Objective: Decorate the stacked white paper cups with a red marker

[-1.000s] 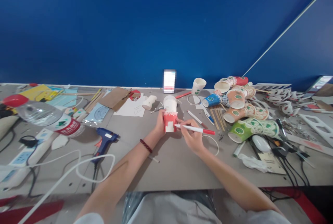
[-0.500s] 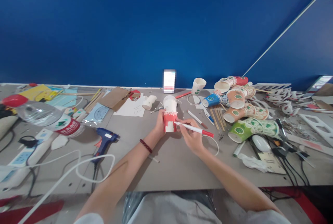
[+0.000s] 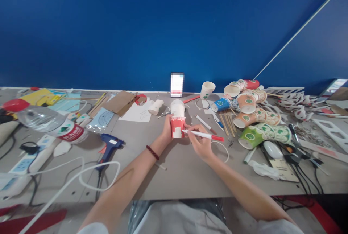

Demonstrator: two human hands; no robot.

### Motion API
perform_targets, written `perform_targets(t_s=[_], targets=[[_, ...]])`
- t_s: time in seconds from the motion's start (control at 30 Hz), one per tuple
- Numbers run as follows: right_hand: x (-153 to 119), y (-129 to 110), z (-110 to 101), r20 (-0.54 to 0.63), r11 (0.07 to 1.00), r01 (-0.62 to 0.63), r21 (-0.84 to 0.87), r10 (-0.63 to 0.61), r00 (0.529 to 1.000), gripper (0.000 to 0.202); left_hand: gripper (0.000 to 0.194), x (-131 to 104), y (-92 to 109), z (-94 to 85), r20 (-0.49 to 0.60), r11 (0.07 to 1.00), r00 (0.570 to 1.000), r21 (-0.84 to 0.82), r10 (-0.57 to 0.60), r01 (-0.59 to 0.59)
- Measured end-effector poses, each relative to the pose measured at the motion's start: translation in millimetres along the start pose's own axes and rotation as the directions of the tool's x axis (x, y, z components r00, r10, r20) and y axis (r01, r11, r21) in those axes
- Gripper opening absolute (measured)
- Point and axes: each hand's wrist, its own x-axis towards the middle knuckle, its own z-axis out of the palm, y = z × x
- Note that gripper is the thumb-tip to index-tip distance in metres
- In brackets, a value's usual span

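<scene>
My left hand [image 3: 167, 129] is closed around the left side of a paper cup [image 3: 181, 124], its lower part coloured red with a white scalloped pattern and an uncoloured white patch. The cup's plain white part [image 3: 177, 107] points away from me. Between the fingers of my right hand [image 3: 200, 144] is a white marker with a red end [image 3: 206, 135]. Its tip meets the cup's right side, at the red area. Some fingers of my right hand sit behind the marker and close to the cup.
Decorated paper cups [image 3: 248, 136] lie piled at right, near wooden sticks [image 3: 227, 124] and a computer mouse [image 3: 272, 150]. A white cup [image 3: 207, 89] stands behind. At left are a blue glue gun [image 3: 110, 148], a water bottle [image 3: 51, 123], a power strip [image 3: 25, 165] and a looping white cable [image 3: 118, 170].
The marker tip has shifted slightly downward on the cup, and the marker lies a little flatter. My left hand and the cup have hardly moved.
</scene>
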Motion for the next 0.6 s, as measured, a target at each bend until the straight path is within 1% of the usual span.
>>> perform_targets(t_s=[0.13, 0.27, 0.33, 0.43, 0.6], targets=[[-0.3, -0.1, 0.9, -0.030, 0.999, -0.027, 0.017, 0.028, 0.999, 0.018, 0.047, 0.0, -0.2, -0.4, 0.035, 1.000, 0.999, -0.008, -0.020, 0.021], [-0.9, 0.4, 0.5, -0.004, 1.000, -0.016, 0.001, 0.016, 1.000, 0.019, 0.044, -0.9, 0.6, 0.6, 0.009, 0.998, 0.999, -0.036, -0.043, 0.043], [-1.0, -0.1, 0.5, -0.008, 1.000, -0.014, -0.014, 0.014, 1.000, 0.019, 0.043, -0.4, 0.4, 0.6, 0.002, 0.998, 1.000, -0.049, -0.027, 0.028], [-0.7, -1.0, 0.2, -0.029, 0.999, -0.011, -0.035, 0.010, 1.000, 0.018, 0.046, 1.4, -0.7, -0.2, 0.027, 0.999, 0.999, -0.032, -0.017, 0.018], [-0.5, 0.0, -1.1, 0.020, 0.999, 0.012, -0.037, -0.011, 1.000, 0.013, 0.046, 3.9, -2.8, -2.5, 0.007, 1.000, 1.000, -0.008, 0.014, -0.014]])
